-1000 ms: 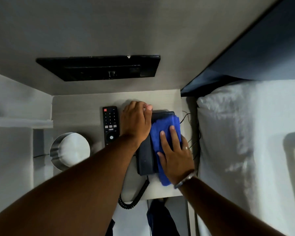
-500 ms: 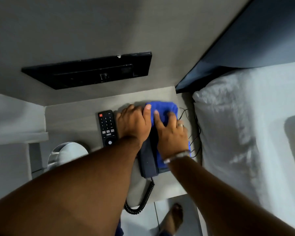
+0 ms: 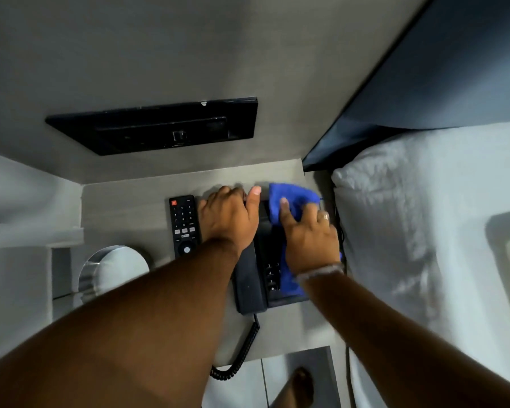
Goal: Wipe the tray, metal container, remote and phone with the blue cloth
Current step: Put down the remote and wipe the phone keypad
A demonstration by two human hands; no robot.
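On nightstand, phone [image 3: 249,278] lengthwise front-to-back, cord end toward person

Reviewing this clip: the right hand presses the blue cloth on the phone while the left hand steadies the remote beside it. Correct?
Not quite. In the head view the left hand rests on the phone, on its handset end, not on the remote, which lies untouched beside it. The right hand does press the blue cloth on the phone.

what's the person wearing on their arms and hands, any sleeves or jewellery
Both forearms are bare, with no sleeves in view. The right hand has a ring on one finger and a pale, light-coloured band around the wrist, too blurred to tell whether it is a watch or a bracelet. The left hand shows no ring, band or glove.
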